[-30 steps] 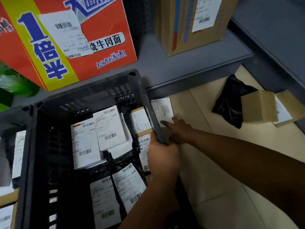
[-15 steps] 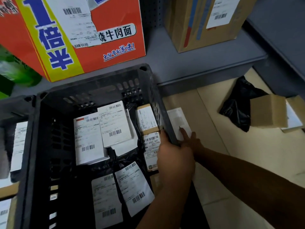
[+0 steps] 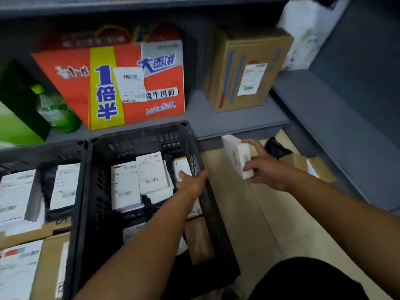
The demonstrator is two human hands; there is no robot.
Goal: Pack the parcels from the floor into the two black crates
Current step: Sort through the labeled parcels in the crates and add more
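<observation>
Right hand [image 3: 267, 169] fingers [image 3: 249, 167] wrap the white parcel [image 3: 237, 155] above floor.

Your right hand [image 3: 267, 167] grips a small white parcel [image 3: 237, 155], tilted on edge above the floor [image 3: 255, 213], just right of the right black crate [image 3: 201, 169], half-full of labelled parcels; left crate [image 3: 43, 148] packed too.

Dim, even indoor light fell across the scene; the shelf [image 3: 227, 118] recess sat in shadow. Motion blur smeared labels and edges, and wide-angle distortion bent the frame's outer lines.
</observation>
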